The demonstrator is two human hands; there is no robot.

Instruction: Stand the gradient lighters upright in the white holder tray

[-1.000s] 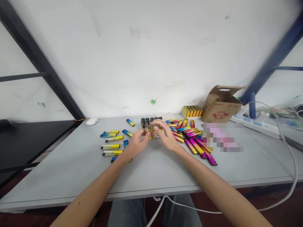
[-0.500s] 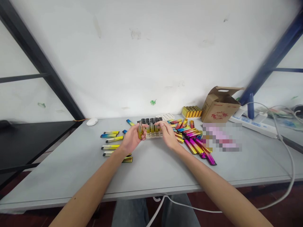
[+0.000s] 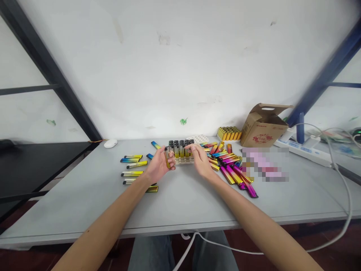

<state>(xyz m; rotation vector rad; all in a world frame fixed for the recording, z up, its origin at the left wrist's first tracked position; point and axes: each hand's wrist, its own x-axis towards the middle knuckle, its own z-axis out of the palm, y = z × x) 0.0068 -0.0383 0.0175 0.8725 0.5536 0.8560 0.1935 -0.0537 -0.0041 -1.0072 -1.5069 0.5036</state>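
My left hand (image 3: 158, 165) is closed round a slim black-topped tube (image 3: 168, 156) with a clear-to-yellow body, held almost upright in front of the tray's left side. Curved but apart, the fingers of my right hand (image 3: 199, 160) reach over the right front of the tray; whether they touch a tube there is hard to see. Several similar black-topped tubes (image 3: 177, 150) stand in rows in the white holed tray (image 3: 184, 161), between my hands. Part of the tray's right side is hidden by my right hand.
Flat yellow and blue shiny shells (image 3: 137, 164) lie left. A heap of magenta, gold and red shells (image 3: 232, 173) lies right. Behind stand an empty holed tray (image 3: 199, 138), a rack of yellow cylinders (image 3: 229, 133), a cardboard box (image 3: 261, 131) and a power strip (image 3: 306, 150).
The tube in my left hand has shifted slightly, and more of its black top and clear body shows. My right hand has barely moved. The camera view has shifted a little.
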